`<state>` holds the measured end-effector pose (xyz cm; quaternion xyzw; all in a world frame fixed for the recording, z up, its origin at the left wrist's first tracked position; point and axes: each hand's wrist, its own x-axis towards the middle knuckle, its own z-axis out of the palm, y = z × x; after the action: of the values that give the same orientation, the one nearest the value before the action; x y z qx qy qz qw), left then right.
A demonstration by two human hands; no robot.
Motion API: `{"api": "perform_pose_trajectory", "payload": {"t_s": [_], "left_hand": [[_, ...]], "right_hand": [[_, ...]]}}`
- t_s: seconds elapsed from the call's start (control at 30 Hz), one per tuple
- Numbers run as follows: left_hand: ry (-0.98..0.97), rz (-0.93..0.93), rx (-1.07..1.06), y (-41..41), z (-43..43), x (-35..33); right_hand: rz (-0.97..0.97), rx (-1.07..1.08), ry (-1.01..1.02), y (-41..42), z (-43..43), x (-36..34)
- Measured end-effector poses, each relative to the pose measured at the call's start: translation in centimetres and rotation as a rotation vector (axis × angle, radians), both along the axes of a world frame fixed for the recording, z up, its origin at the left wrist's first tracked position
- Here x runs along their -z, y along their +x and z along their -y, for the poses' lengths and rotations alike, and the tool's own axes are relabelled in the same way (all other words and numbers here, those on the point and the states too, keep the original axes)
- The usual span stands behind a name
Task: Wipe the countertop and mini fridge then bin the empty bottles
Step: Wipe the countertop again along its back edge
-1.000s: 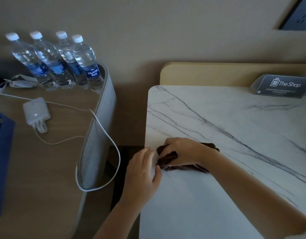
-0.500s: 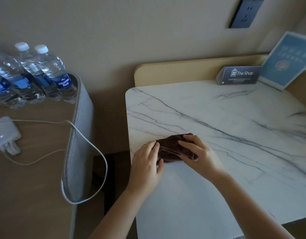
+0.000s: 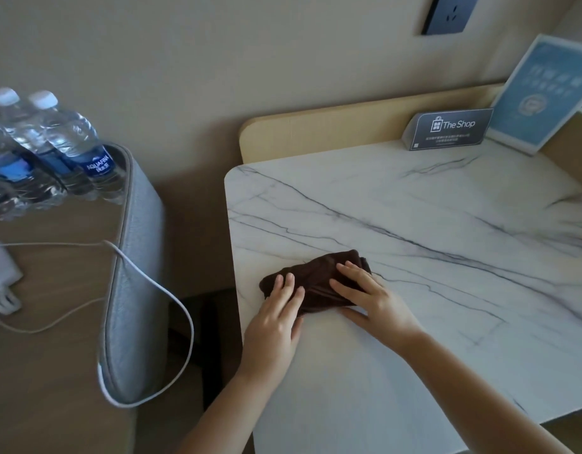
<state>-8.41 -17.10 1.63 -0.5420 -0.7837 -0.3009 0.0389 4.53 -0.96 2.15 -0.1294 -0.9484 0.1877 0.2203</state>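
Our dark, crumpled cloth point(image 3: 315, 283) lay near the marble tabletop's point(image 3: 414, 224) rounded left edge. Our left hand point(image 3: 276, 319) and right hand point(image 3: 371, 299) pressed it with straight, flat fingers, gripping nothing. Smooth veined stone ran bare rightward and back to a sign point(image 3: 450, 129). Clear plastic bottles point(image 3: 53, 149) stood on the wooden tabletop point(image 3: 53, 371), across a gap.

Both hands lie flat on a crumpled dark brown cloth point(image 3: 315, 283) on the white marble-veined counter point(image 3: 414, 257), left hand point(image 3: 276, 319) beside right hand point(image 3: 371, 299), clear plastic water bottles point(image 3: 53, 152) far to their left.
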Motion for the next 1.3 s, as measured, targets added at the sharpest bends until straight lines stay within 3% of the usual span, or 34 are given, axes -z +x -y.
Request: {"api": "perform_pose_trajectory", "payload": {"t_s": [0.5,1.0,1.3], "left_hand": [[0.162,0.090,-0.106,-9.1,-10.1,1.0],[0.189,0.095,-0.187,-20.0,-19.9,1.1],[0.209,0.091,-0.201,-22.1,-21.8,1.5]], "right_hand": [[-0.158,0.074,-0.096,-9.5,-8.3,1.5],[-0.124,0.104,-0.131,-21.1,-17.6,1.9],[-0.138,0.107,-0.083,-23.8,-19.5,2.2]]}}
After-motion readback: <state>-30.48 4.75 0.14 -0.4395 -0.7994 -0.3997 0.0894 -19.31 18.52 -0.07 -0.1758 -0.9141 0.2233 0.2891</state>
